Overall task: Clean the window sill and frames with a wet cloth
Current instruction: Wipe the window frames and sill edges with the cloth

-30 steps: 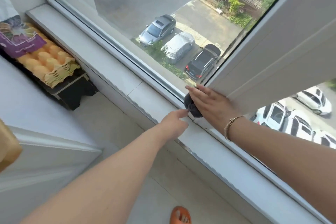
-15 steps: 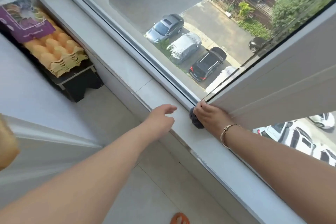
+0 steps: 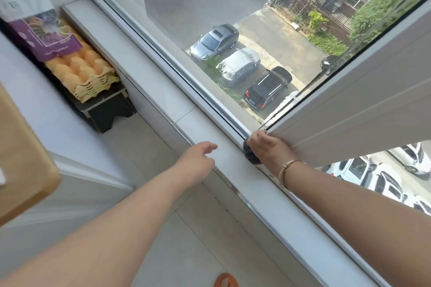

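Our right hand point(image 3: 268, 147) grips a dark cloth point(image 3: 250, 155), fingers curled round it, and holds it pressed into the frame channel at the near corner of the open window sash point(image 3: 349, 109), where the sash's bottom edge meets the fixed window frame point(image 3: 200, 98). Only the cloth's left and lower edge shows from under the hand; the rest is hidden. A gold bracelet point(image 3: 288, 170) sits on the right wrist, which lies over the inner edge of the frame. Our left hand point(image 3: 198, 154) holds nothing: fingers loosely extended, index pointing right toward the cloth, placed over the near edge of the white window sill point(image 3: 163, 100), just left of the right hand and apart from it. We cannot tell whether the fingertips touch the sill. A metal trim strip point(image 3: 233, 190) runs along the sill's near edge. The sill runs from far left to near right. At far left, below the sill, a stack of yellow egg trays point(image 3: 86, 72) sits on a dark stand point(image 3: 105, 109), with a purple-and-white bag point(image 3: 35, 18) lying on the trays' far side. A brown cardboard box point(image 3: 21, 161) edge fills the near left. An orange slipper point(image 3: 225, 281) shows at the bottom on the tiled floor point(image 3: 186, 251). Through the glass, parked cars point(image 3: 240, 65) are in view below.
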`<state>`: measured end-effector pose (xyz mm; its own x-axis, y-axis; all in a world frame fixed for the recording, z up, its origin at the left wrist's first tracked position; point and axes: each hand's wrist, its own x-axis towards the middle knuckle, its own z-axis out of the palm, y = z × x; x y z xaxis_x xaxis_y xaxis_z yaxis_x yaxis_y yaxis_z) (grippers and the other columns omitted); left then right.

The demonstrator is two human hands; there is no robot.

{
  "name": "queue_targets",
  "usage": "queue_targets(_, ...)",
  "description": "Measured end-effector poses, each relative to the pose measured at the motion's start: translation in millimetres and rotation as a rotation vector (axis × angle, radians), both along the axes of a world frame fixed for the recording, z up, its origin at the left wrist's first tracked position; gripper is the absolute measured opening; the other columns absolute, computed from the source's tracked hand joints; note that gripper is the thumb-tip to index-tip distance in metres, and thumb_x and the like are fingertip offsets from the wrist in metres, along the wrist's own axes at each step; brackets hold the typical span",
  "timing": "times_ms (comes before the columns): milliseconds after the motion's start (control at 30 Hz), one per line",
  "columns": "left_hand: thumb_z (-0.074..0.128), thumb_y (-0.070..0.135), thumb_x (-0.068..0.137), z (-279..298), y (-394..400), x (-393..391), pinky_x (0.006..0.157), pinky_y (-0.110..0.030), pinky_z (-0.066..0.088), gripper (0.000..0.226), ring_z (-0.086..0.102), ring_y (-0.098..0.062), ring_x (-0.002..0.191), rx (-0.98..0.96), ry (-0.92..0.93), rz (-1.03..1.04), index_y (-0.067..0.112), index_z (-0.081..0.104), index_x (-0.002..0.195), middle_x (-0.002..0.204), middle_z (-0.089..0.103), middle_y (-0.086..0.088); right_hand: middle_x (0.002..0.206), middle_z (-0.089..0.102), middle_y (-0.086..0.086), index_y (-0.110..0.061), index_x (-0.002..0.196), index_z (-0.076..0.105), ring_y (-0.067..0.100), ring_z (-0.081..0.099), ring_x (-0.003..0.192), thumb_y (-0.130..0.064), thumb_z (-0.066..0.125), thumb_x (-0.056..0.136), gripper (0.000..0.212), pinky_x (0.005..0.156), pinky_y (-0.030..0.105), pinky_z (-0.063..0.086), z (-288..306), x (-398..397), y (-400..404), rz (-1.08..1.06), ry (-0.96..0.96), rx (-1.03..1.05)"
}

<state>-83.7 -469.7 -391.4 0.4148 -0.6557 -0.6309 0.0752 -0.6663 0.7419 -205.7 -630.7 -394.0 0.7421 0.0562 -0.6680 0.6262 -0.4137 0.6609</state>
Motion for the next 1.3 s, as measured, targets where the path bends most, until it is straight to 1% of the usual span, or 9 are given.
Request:
queue_targets(200,0.039,0.005,0.091,-1,17,12,0.067,-0.015,0.044,0.051,0.053,-0.004,0.087,0.012,-0.039,-0.03,0.028,0.046,0.136,0.138,0.046,0.011,0.135,0.037,0.004,-0.01,0.131,0.039,0.025,0.032,0.13,0.004,0.005,0.09,0.055,0.103,0.026,0.028,-7,5,4,-0.144,-0.063,0.105)
queue_targets(267,0.04,0.005,0.092,-15,17,9,0.064,-0.012,0.042,0.05,0.05,0.0,0.074,0.032,-0.01,-0.045,0.028,0.045,0.136,0.14,0.045,0.009,0.134,0.037,0.003,-0.009,0.13,0.039,0.025,0.031,0.13,-0.002,0.016,0.095,0.043,0.103,0.026,0.027,-24,6,3,-0.23,-0.078,0.09)
queue_targets(433,0.039,0.004,0.092,-43,7,-3,0.065,-0.009,0.039,0.05,0.052,-0.009,0.094,0.037,0.027,-0.061,0.026,0.044,0.137,0.141,0.044,0.008,0.132,0.038,0.004,-0.008,0.133,0.039,0.026,0.032,0.128,-0.006,0.023,0.093,0.043,0.106,0.029,0.028,-68,2,0,-0.314,-0.134,0.076)
queue_targets(600,0.039,0.004,0.092,-61,2,-13,0.061,-0.008,0.038,0.051,0.05,-0.004,0.084,0.071,0.04,-0.075,0.026,0.044,0.138,0.142,0.044,0.008,0.128,0.044,0.001,-0.011,0.126,0.048,0.024,0.035,0.126,-0.009,0.032,0.095,0.036,0.108,0.032,0.028,-66,4,-7,-0.303,-0.116,0.151)
queue_targets(733,0.039,0.004,0.09,-67,0,-5,0.067,-0.015,0.043,0.052,0.05,-0.001,0.079,0.079,-0.011,-0.095,0.027,0.046,0.136,0.14,0.045,0.009,0.081,0.062,-0.011,-0.026,0.074,0.073,0.017,0.059,0.09,-0.029,0.065,0.066,0.012,0.091,0.032,0.034,-57,3,-8,-0.338,-0.21,0.312)
queue_targets(800,0.039,0.003,0.09,-67,0,3,0.066,-0.018,0.044,0.051,0.05,-0.002,0.079,0.066,-0.038,-0.104,0.026,0.046,0.136,0.138,0.046,0.008,0.076,0.061,-0.007,-0.021,0.07,0.071,0.022,0.06,0.086,-0.021,0.058,0.067,0.013,0.088,0.032,0.035,-57,-10,-5,-0.362,-0.357,0.41)
queue_targets(900,0.039,0.003,0.09,-71,-3,8,0.068,-0.018,0.041,0.048,0.049,-0.009,0.096,0.05,-0.105,-0.122,0.023,0.049,0.132,0.133,0.049,0.006,0.088,0.062,0.002,-0.012,0.091,0.067,0.027,0.059,0.088,-0.01,0.061,0.068,0.023,0.089,0.035,0.041,-61,-30,20,-0.499,-0.732,0.629)
queue_targets(1100,0.054,0.019,0.091,-86,-22,-2,0.074,-0.018,0.041,0.03,0.055,-0.009,0.097,-0.122,-0.252,-0.26,0.025,0.055,0.121,0.114,0.057,0.009,0.083,0.06,0.003,-0.019,0.103,0.057,0.026,0.057,0.064,-0.019,0.083,0.048,0.06,0.052,0.031,0.046,-81,-32,58,-1.053,-1.119,0.724)
queue_targets(1300,0.063,0.017,0.081,-116,-59,-17,0.078,-0.021,0.047,0.022,0.055,-0.004,0.088,-0.375,-0.53,-0.367,0.028,0.062,0.1,0.098,0.059,0.014,0.088,0.059,0.005,-0.023,0.097,0.051,0.024,0.052,0.046,-0.013,0.081,0.047,0.059,0.039,0.023,0.024,-115,-28,47,-0.981,-1.26,0.666)
